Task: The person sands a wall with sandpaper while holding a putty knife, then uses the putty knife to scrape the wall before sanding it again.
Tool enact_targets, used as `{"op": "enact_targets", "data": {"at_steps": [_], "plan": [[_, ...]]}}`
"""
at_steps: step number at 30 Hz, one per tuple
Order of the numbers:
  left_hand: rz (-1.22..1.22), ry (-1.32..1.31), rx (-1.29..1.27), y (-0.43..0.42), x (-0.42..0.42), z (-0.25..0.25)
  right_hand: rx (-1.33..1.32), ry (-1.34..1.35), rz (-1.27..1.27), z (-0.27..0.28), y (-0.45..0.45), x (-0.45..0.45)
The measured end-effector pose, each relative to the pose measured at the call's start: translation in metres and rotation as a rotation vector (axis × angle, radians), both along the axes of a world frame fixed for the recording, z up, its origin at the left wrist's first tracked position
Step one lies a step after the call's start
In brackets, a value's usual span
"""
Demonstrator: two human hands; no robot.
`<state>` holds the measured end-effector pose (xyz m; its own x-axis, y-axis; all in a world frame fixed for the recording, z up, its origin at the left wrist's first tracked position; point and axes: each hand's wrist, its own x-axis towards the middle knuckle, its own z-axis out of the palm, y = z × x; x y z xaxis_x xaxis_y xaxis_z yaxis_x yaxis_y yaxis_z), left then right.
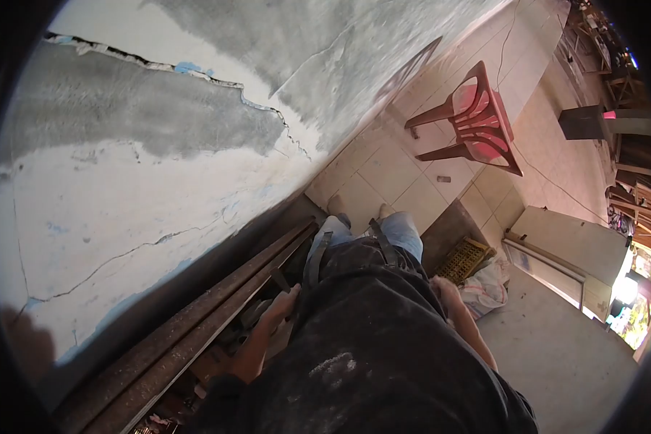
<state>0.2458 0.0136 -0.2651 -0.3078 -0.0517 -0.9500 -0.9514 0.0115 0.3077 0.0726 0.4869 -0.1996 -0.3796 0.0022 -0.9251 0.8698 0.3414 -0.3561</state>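
My left hand (282,302) hangs beside my hip, its fingers wrapped round a dark, narrow tool (278,278) whose end sticks up past the knuckles; its exact kind does not show. On the other side, my right hand (447,291) hangs against my dark shirt (362,325), with its fingers partly hidden, so its grip is unclear. Close to my left hand run long brown beams (217,315) along the foot of the wall. The wall (152,195) carries grey patches over white and a jagged open crack (152,65).
A red plastic chair (477,123) stands on the tiled floor (387,170) ahead. A yellow crate (464,260) and a white sack (488,286) lie near my right side. Beyond them is a pale cabinet-like block (568,242). A thin cord (550,177) crosses the floor.
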Motion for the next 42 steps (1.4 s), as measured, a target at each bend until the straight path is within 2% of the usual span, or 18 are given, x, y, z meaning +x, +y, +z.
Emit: {"op": "enact_targets", "data": {"at_steps": [3, 5, 6, 9, 13, 15, 18, 21, 22, 24, 25, 27, 30, 33, 36, 39, 42], "plan": [[-0.215, 0.153, -0.027, -0.002, -0.009, -0.010, 0.091, -0.053, -0.207, -0.027, -0.019, -0.022], [-0.140, 0.067, 0.077, 0.003, -0.039, 0.011, 0.198, 0.032, 0.006, -0.077, -0.016, -0.034], [-0.105, 0.021, 0.132, 0.005, -0.047, 0.019, 0.241, -0.007, 0.066, -0.079, -0.023, -0.047], [-0.136, -0.014, 0.116, 0.000, -0.029, -0.032, 0.333, -0.059, 0.313, -0.102, -0.039, -0.080], [-0.379, 0.073, -0.001, -0.002, -0.042, -0.030, 0.330, -0.061, 0.523, -0.120, -0.048, -0.098], [-0.450, 0.043, -0.058, -0.004, -0.042, -0.040, 0.234, -0.059, 0.554, -0.124, -0.042, -0.100], [-0.263, -0.166, 0.115, -0.009, -0.044, -0.063, 0.096, 0.058, 0.718, -0.116, -0.021, -0.108], [-0.221, -0.185, -0.117, 0.000, -0.086, -0.023, 0.069, 0.301, 0.790, -0.060, -0.023, -0.103], [-0.213, -0.193, -0.071, 0.001, -0.093, -0.024, 0.087, 0.392, 0.788, -0.047, -0.022, -0.099], [-0.188, -0.208, 0.024, 0.009, -0.099, -0.026, 0.131, 0.464, 0.799, -0.061, -0.020, -0.090], [-0.435, -0.037, 0.016, 0.011, -0.093, -0.037, 0.151, 0.503, 0.806, -0.064, -0.019, -0.088], [-0.926, 0.321, -0.006, 0.011, -0.081, -0.075, 0.133, 0.417, 0.858, -0.070, -0.016, -0.093], [-0.738, 0.181, 0.008, 0.033, -0.071, -0.090, 0.114, 0.301, 0.900, -0.079, 0.000, -0.100], [-0.231, -0.149, 0.010, 0.060, -0.066, -0.063, 0.060, 0.268, 0.887, -0.091, 0.021, -0.106], [-0.212, -0.150, 0.026, 0.090, -0.075, 0.005, 0.026, 0.258, 0.899, -0.111, 0.048, -0.114], [-0.032, -0.004, -0.016, 0.107, -0.001, -0.017, -0.010, 0.263, 0.955, -0.131, 0.071, -0.108], [-0.092, 0.017, 0.010, 0.128, -0.006, 0.022, -0.016, 0.209, 0.947, -0.126, 0.082, -0.105]]}}
